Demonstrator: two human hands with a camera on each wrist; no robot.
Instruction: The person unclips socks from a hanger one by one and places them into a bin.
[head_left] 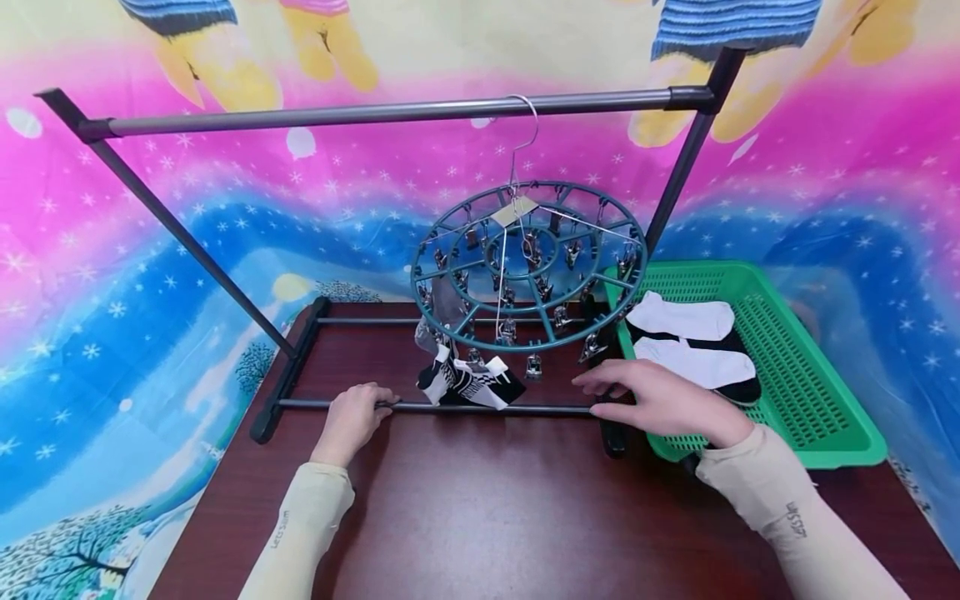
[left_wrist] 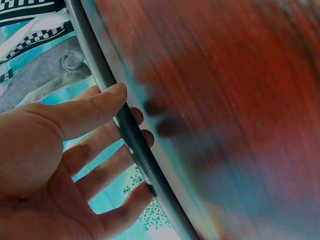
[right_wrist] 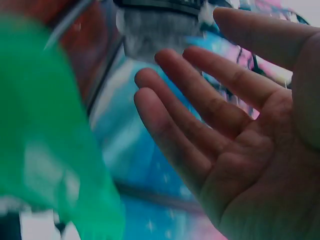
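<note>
My left hand holds the rack's low front bar; in the left wrist view the thumb lies on one side of the bar and the fingertips curl round the other. My right hand is spread beside the bar's right end, its fingers loosely extended and the palm bare in the right wrist view. A round green clip hanger with many metal clips hangs by its hook from the top bar. Black-and-white patterned socks and a grey sock hang at the hanger's left side.
To the right stands a green basket holding white socks with black parts beneath. The rack's left post and right post rise from dark feet on the brown table. A printed cloth covers the wall behind.
</note>
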